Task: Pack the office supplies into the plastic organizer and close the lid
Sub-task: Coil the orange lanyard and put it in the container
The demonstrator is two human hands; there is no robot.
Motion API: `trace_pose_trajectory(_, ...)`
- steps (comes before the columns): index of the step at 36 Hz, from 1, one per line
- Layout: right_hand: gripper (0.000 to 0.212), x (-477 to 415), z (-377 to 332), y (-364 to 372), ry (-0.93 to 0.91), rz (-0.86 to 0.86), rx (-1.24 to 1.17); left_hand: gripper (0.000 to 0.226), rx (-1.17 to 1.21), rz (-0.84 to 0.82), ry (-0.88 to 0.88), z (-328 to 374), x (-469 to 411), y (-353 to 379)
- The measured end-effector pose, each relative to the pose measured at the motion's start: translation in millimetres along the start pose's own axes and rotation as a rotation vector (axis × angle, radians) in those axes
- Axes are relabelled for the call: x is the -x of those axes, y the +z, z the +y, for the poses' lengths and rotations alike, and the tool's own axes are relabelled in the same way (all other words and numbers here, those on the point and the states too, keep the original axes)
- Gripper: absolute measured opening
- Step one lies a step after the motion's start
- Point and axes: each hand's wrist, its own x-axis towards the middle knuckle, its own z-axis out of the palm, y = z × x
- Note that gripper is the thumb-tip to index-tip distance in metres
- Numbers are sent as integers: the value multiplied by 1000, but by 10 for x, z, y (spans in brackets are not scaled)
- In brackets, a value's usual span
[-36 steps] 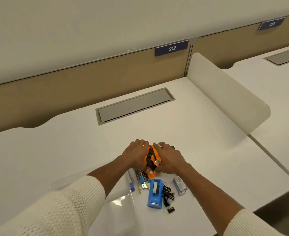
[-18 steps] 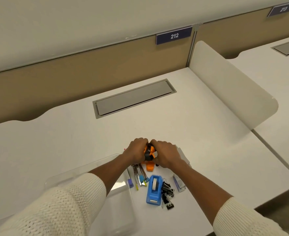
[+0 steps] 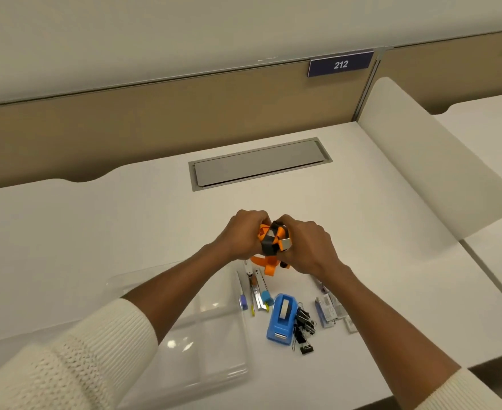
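**Both hands closed on an orange-and-black bundle above the desk**

The fingers of the left hand (image 3: pixel 242 232) and the right hand (image 3: pixel 306 247) are curled inward and pressed around an orange and black bundle (image 3: pixel 273 241), held between the two fists just above the white desk (image 3: pixel 125 220). It may be a lanyard or strap; the hands cover too much of it to tell. An orange loop hangs from the bundle toward the desk.

Nearer the person lie the loose supplies: a blue tape dispenser (image 3: pixel 282 321), a heap of black binder clips (image 3: pixel 303 328) touching its right side, small staple boxes (image 3: pixel 329 310) further right, and a stapler (image 3: pixel 258 291) with a few small items to the left. The clear plastic organizer (image 3: pixel 214 344) lies open on the desk at the left, partly under the left forearm, its divided compartments holding none of the supplies.
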Motion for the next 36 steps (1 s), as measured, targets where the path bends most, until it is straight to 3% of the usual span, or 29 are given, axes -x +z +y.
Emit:
trace_pose_trajectory(9, 59, 146, -700, 195, -42, 2, -162, 47, -71, -39, -136, -336, 561, -452)
trace_pose_trajectory(17, 44, 246, -1165, 584, 119, -60, -355, 47, 20, -11, -296, -727, 1007, -510)
trace_pose_trajectory(23, 51, 292, -1236, 803, 220, -133, -349, 45, 154, 69, -371, -830, 1181, -246)
trace_pose_trajectory(28, 58, 300, -1196, 809, 126, -183, -289, 28, 164, 158, -349, -968, 1247, 72)
trace_pose_trajectory(32, 33, 326, -1151, 783, -3, -270, -171, 15, -11, 77, -200, -985, 1310, 156)
trace_pose_trajectory(36, 23, 397, -1092, 838, -108, -221, -13, 25, -73, 15, -83, -985, 1350, 153)
